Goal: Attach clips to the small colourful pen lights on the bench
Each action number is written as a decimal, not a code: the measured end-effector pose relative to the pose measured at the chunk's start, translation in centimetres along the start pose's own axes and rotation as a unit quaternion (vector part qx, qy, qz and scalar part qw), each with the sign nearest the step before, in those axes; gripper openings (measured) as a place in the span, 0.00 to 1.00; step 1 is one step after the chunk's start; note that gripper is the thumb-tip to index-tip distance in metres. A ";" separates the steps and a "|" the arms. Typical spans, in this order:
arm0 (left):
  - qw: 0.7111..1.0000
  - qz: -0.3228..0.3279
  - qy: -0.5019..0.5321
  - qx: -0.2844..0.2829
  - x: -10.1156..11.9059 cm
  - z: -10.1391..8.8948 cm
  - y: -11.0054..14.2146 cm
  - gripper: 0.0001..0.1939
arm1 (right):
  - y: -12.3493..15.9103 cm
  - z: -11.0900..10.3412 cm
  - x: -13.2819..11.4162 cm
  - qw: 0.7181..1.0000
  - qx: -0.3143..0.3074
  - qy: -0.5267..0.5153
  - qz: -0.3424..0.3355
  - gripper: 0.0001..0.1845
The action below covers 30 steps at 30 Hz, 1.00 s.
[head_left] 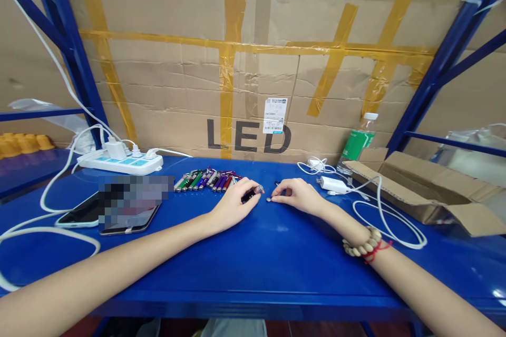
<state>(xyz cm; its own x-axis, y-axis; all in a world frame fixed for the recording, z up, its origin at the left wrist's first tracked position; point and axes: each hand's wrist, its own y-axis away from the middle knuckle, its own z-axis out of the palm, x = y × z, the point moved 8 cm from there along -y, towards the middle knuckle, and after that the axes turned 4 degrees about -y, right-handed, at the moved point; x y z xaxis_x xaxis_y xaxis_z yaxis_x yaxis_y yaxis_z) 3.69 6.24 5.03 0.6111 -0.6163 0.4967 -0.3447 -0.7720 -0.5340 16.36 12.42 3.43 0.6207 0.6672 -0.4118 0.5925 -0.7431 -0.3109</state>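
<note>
My left hand [236, 201] is closed around a small black flashlight [250, 196], whose silver end [259, 189] points toward my right hand. Just across from it, my right hand [298, 195] has its thumb and fingers pinched together low over the table. At those fingertips is a small round metal piece [269, 199], too small to make out fully. A dark bit, perhaps a strap loop [277, 183], shows behind the right fingers. To the left of my left hand lies a row of small flashlights [203, 180] in green, blue, purple, red and silver, partly hidden by that hand.
The blue table [237, 268] holds two phones [130, 216] and a white power strip [126, 163] at left. At right are a white charging cable [389, 221], a green-labelled bottle [359, 142] and an open carton [419, 189]. A large cardboard sheet [169, 89] stands behind.
</note>
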 end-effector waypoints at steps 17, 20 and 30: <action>1.000 -0.003 0.008 -0.005 -0.1 0.2 0.1 0.09 | 1.3 -2.2 -5.9 0.957 0.172 -0.215 -0.089 0.09; 1.000 -0.008 0.016 -0.004 -0.1 0.2 0.1 0.09 | 1.4 -2.6 -5.8 0.958 0.191 -0.193 -0.091 0.09; 0.999 -0.029 0.021 -0.002 -0.7 0.2 0.0 0.07 | 0.7 -1.1 -4.9 0.970 0.111 -0.210 -0.045 0.13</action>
<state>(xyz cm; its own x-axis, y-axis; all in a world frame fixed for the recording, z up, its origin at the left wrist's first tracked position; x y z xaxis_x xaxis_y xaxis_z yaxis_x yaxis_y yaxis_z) 3.36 6.67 4.53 0.5992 -0.5772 0.5548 -0.3133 -0.8068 -0.5010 14.28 8.73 6.14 0.2802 0.6850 -0.6725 0.4806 -0.7065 -0.5195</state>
